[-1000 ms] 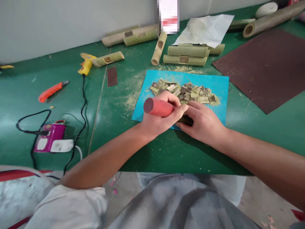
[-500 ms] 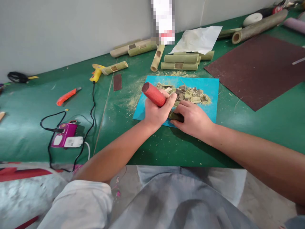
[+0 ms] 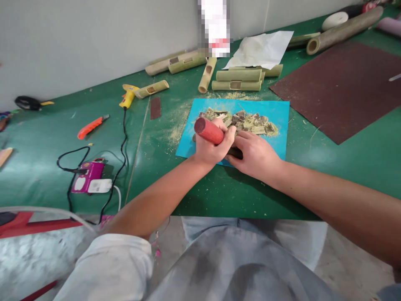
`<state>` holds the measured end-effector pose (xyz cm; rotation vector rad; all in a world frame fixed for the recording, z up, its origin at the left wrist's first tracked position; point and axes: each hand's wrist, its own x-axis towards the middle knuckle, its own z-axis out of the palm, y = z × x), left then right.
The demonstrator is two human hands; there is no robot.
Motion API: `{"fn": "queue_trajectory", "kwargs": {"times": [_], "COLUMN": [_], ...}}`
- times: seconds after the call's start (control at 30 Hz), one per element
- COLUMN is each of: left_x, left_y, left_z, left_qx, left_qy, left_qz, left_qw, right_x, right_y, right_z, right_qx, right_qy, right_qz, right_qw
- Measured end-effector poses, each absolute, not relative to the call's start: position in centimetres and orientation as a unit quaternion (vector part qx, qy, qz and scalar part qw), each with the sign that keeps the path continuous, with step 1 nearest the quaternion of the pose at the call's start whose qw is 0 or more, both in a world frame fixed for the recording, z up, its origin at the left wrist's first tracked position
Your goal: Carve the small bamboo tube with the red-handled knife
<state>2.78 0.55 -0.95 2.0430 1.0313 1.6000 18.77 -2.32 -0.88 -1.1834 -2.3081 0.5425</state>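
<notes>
My left hand is wrapped round the thick red handle of a tool; its working end is hidden behind my fingers. The handle slants up toward the left. Close beside it, my right hand is closed on a short dark green piece of bamboo, pressing it down over the near edge of a blue sheet. Much of the bamboo is covered by my fingers. Just beyond both hands, a heap of bamboo chips and sawdust lies on the sheet.
Several cut bamboo tubes lie behind the sheet, some under white paper. On the left are a yellow glue gun, an orange utility knife, a purple power box and cords. A brown sheet covers the right side.
My left hand and the red handle have shifted right and slightly down, closer to my right hand. My right hand keeps its hold on the bamboo piece. The whole view has drifted slightly.
</notes>
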Motion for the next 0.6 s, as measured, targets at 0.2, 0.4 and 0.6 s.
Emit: {"fn": "queue_trajectory", "kwargs": {"times": [0.2,0.4,0.6], "left_x": [2.7,2.9,2.2], "left_y": [0.5,0.7,1.2], "left_z": [-1.5,-1.2,1.7], "left_qx": [0.713,0.636,0.584], "left_qy": [0.371,0.393,0.411], "left_qz": [0.557,0.598,0.599], "left_qw": [0.209,0.288,0.361], "right_x": [19.2,19.4,19.6], "right_y": [-1.8,-1.6,-2.2], "right_z": [-0.6,-0.4,0.0], "right_qx": [-0.421,-0.427,-0.435], "right_qy": [-0.844,-0.84,-0.859], "right_qz": [0.222,0.221,0.173], "right_qw": [0.248,0.25,0.208]}}
